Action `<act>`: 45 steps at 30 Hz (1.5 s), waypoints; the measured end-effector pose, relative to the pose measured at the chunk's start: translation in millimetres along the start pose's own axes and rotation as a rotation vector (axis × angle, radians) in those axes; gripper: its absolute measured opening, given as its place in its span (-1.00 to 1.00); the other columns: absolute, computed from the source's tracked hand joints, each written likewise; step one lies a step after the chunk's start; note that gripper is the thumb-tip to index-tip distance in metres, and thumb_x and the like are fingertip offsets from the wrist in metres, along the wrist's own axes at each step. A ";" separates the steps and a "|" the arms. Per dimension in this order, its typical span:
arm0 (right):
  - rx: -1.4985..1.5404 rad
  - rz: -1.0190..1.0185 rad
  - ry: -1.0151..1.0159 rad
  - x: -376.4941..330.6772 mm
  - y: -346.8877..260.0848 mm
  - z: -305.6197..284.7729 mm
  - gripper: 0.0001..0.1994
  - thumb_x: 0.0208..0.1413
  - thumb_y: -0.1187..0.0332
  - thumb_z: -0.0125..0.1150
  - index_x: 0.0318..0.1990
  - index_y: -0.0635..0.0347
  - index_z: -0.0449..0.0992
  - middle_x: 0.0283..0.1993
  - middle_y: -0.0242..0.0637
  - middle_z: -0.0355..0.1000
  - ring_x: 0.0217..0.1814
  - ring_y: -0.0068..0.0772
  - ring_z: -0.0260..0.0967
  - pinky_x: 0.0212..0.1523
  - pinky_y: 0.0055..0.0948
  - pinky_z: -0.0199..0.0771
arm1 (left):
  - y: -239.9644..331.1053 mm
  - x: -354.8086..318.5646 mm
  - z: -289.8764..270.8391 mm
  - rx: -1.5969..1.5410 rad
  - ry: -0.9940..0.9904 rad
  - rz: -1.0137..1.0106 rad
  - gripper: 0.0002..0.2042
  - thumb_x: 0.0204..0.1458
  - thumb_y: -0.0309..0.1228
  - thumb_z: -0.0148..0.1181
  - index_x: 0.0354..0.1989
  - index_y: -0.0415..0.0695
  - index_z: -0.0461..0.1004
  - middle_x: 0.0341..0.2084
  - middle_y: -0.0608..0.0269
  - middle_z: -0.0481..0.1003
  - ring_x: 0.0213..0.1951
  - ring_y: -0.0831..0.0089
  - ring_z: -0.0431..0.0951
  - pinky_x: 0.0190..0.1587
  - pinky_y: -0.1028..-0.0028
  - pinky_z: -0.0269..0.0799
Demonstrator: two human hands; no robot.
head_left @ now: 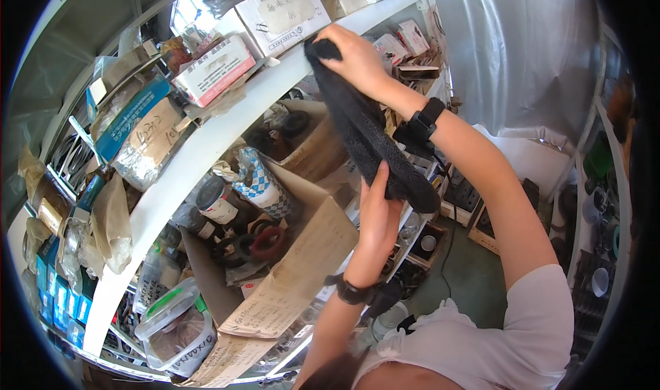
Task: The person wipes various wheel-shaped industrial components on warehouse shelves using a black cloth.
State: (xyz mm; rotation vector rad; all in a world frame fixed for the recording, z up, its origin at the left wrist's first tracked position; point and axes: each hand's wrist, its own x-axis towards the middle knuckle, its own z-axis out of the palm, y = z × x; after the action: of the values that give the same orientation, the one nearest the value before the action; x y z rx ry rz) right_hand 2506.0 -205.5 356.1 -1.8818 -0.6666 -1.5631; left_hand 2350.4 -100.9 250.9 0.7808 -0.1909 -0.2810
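A long black fuzzy cloth [364, 132] stretches between both of my hands in front of a white shelf edge [206, 149]. My right hand [354, 57] grips its upper end near the shelf, close to a pink-and-white box [213, 70]. My left hand [380, 215] holds the lower end of the cloth from underneath, above an open cardboard box [302, 259]. Both wrists wear black bands.
The shelves are crowded with boxes, wrapped bundles, jars and a blue-checked cup [261, 180]. A clear lidded tub [175, 325] sits at the lower left. Lower trays of small parts [426, 242] stand to the right. A silvery sheet [522, 46] hangs at the right.
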 end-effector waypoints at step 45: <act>0.511 0.980 -0.463 -179.9 -305.9 -129.7 -0.80 -0.09 0.42 0.16 -0.26 0.19 0.37 -0.26 -0.46 0.30 -0.18 -0.62 0.22 -0.11 -0.61 0.18 | 89.6 -331.7 -180.7 0.498 0.253 0.310 -0.62 0.07 -0.50 -0.08 0.10 -0.24 0.12 -0.01 0.24 0.26 0.00 0.50 0.23 0.07 0.51 0.09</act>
State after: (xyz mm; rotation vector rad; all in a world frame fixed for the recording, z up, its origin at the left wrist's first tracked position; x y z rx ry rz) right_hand 2168.5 -86.5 235.0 -1.7317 -0.1991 -0.3050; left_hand 2101.8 185.4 167.5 1.2540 -0.1410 0.1689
